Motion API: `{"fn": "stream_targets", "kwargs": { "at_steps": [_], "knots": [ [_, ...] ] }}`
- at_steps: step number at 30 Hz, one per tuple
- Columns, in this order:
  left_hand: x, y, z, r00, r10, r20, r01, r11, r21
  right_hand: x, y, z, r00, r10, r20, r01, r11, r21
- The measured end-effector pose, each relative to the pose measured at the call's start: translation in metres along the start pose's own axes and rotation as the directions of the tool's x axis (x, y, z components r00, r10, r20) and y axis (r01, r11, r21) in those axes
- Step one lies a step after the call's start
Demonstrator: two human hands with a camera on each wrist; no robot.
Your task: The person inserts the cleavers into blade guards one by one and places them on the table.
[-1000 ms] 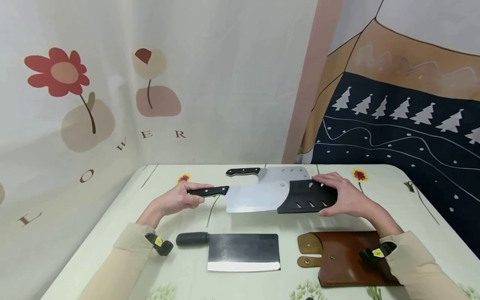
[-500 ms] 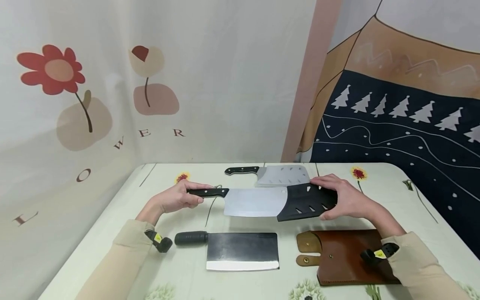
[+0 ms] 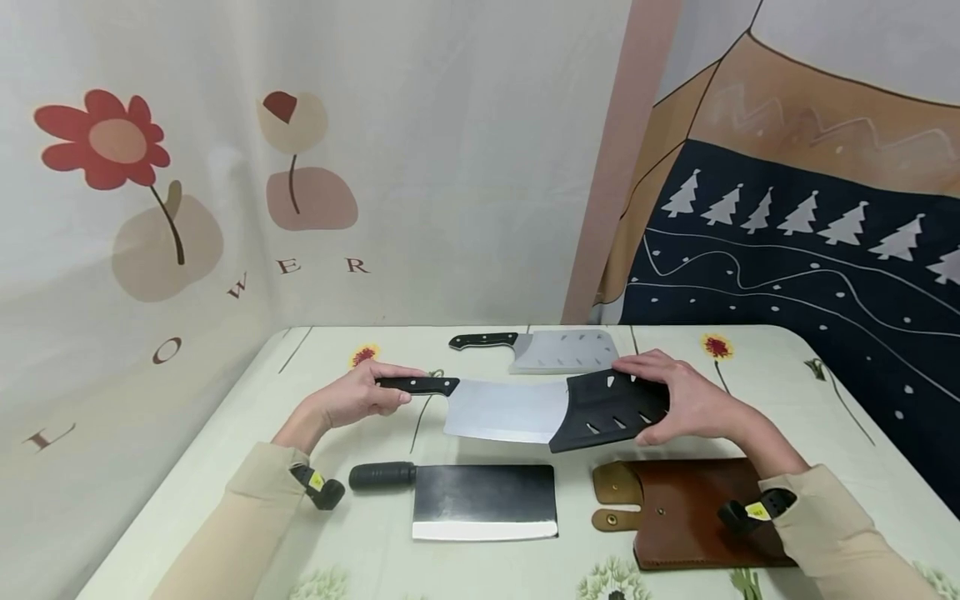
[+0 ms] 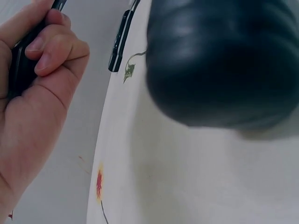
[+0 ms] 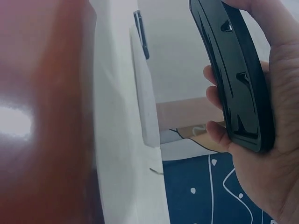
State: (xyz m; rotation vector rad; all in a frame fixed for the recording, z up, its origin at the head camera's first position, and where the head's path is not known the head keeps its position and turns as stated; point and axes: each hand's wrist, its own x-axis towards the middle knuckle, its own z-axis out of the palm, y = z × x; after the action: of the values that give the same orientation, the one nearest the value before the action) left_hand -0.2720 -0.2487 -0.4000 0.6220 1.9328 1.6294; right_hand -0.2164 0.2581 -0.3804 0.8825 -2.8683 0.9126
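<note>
My left hand (image 3: 360,398) grips the black riveted handle (image 3: 420,385) of a cleaver (image 3: 506,410), held level above the table. A black slotted blade guard (image 3: 611,410) covers the far right part of its blade. My right hand (image 3: 693,400) holds that guard by its right end, thumb at the lower edge and fingers along the upper one. In the right wrist view the guard (image 5: 233,79) lies against the palm with fingertips showing past its edge. The left wrist view has my fingers (image 4: 56,51) curled round the dark handle.
Behind lies another cleaver (image 3: 483,341) in a pale translucent guard (image 3: 566,352). In front rests a dark-bladed cleaver (image 3: 483,500) with a black ribbed handle. A brown leather sheath (image 3: 697,517) with two tan straps lies at the front right of the flower-print table (image 3: 300,533).
The guard and my right hand have shifted slightly left and the guard's blade-side end has dipped, tilting it. Less of the blade shows now. The left hand stays nearly still.
</note>
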Motion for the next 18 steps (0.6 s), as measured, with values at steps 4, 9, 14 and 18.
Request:
{"fn": "stream_targets", "kwargs": {
  "at_steps": [4, 9, 14, 18],
  "knots": [
    [-0.001, 0.001, 0.001, 1.000, 0.005, -0.026, -0.005, 1.000, 0.006, 0.002, -0.001, 0.000, 1.000, 0.005, -0.004, -0.005, 1.000, 0.001],
    [0.002, 0.003, 0.008, 0.999, 0.013, -0.052, -0.011, 0.999, 0.034, 0.007, -0.001, 0.001, 0.999, 0.017, -0.036, -0.017, 1.000, -0.002],
    [0.005, 0.004, 0.015, 0.994, 0.029, -0.105, -0.020, 0.996, 0.090, 0.010, -0.003, 0.004, 0.996, 0.069, -0.064, -0.069, 0.998, -0.005],
    [0.006, 0.003, 0.017, 0.990, 0.029, -0.139, -0.012, 0.993, 0.120, 0.010, -0.003, 0.007, 0.994, 0.086, -0.073, -0.087, 0.996, -0.003]
  ]
}}
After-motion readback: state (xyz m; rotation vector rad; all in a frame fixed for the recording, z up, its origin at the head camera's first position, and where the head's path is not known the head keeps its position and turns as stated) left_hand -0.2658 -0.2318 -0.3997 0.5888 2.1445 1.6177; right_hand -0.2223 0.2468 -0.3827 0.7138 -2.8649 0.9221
